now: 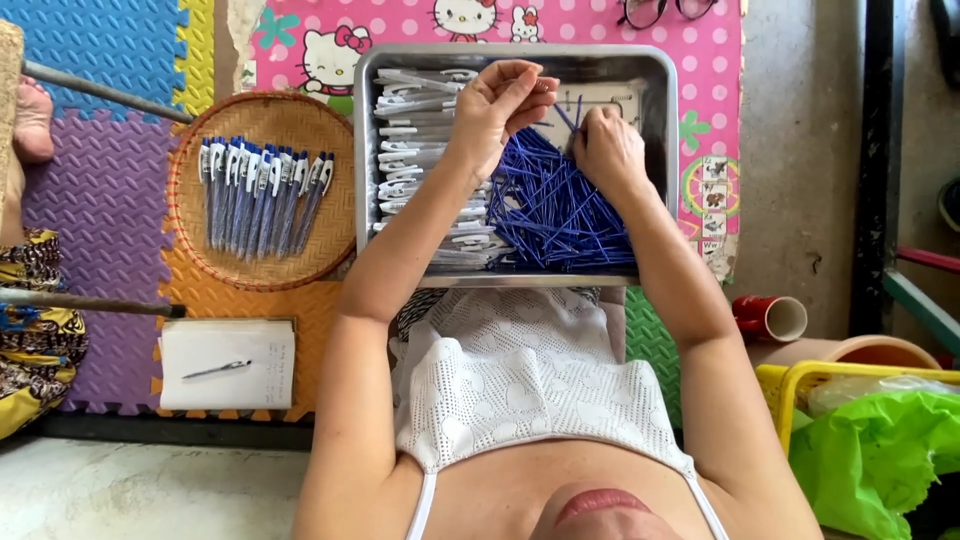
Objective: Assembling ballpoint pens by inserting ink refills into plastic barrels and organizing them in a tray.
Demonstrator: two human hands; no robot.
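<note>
Notepad [228, 365] with one pen [217, 369] near, 8 o'clock. Basket [262, 262] at 10 o'clock, roughly a dozen finished pens [262, 188] in a row. One metal tray [364, 150] at 12: white barrels [415, 160] left, blue refills [555, 205] right, rims crowded. Left hand [500, 100] raised, pinching thin part; right hand [608, 150] curled, grasping refill.

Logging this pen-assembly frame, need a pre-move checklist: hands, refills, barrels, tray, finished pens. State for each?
1. Left hand raised over the metal tray, fingers pinched together: ok; what it pinches is too small to tell.
2. Right hand down in the blue refills, touching the pile: ok.
3. A single refill separated from the pile: cannot tell, fingers hide it.
4. White pen barrels stacked in the tray's left half, beside the left hand: ok.
5. Tray flat on the foam mat, in front of the person: ok.
6. Assembled pens lined up in the woven basket, left of the tray: ok.
</note>
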